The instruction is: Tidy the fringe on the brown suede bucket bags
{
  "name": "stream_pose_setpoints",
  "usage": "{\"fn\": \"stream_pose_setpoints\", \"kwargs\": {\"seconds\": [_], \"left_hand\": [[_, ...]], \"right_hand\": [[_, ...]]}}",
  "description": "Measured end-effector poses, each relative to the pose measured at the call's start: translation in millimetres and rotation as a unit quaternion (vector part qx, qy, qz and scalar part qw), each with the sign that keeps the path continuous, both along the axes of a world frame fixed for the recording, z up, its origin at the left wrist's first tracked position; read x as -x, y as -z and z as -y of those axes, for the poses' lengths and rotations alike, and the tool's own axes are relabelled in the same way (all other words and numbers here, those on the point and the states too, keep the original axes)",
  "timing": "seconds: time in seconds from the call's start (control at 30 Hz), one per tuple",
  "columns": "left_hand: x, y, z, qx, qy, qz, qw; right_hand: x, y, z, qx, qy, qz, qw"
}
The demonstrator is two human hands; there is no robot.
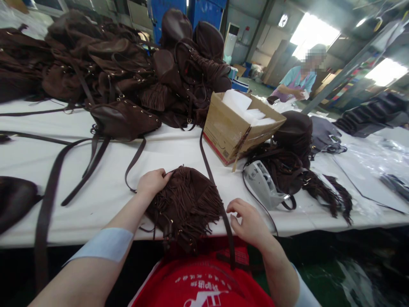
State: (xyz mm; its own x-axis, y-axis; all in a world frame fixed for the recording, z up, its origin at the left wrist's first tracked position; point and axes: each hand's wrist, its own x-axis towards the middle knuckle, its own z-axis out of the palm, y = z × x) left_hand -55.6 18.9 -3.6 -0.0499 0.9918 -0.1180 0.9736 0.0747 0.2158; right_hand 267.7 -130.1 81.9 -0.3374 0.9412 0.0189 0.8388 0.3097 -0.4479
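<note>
A dark brown fringed handbag point(188, 196) lies at the table's front edge, its tassels spread over the side facing up. My left hand point(153, 181) grips the bag's upper left edge, with thumb and fingers closed on it. Just right of the bag, my right hand point(247, 219) is held with its fingers apart and curved, holding nothing. Between that hand and the bag runs a long brown strap point(226, 226), which hangs over the table edge onto the red apron point(204, 277).
Many brown bags point(121, 64) are heaped at the back left. A cardboard box point(226, 128) with white foam sheets stands ahead. Right of it are a grey-white device point(263, 183) with a cord and more fringed bags point(287, 166). A co-worker point(298, 81) stands beyond.
</note>
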Motion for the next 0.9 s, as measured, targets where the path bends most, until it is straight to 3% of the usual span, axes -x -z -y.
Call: {"fn": "stream_pose_setpoints", "kwargs": {"seconds": [0.13,0.23,0.4,0.63,0.9], "left_hand": [[0.1,-0.1,0.4,-0.004,-0.002,-0.002,1.000],[0.2,0.2,0.7,-0.008,-0.002,-0.002,1.000],[0.0,-1.4,1.7,-0.008,-0.003,0.001,1.000],[-0.1,-2.9,2.6,-0.009,-0.001,0.004,1.000],[-0.2,2.5,1.0,-0.019,-0.003,0.007,1.000]], "right_hand": [[28.3,9.6,-12.0,-0.043,-0.057,-0.041,0.997],[57.5,29.1,-26.1,-0.041,-0.088,0.010,0.995],[81.9,54.7,-40.0,-0.034,-0.062,0.123,0.990],[57.5,55.5,-25.6,-0.027,-0.094,0.169,0.981],[26.2,46.6,1.0,-0.002,-0.084,0.131,0.988]]}}
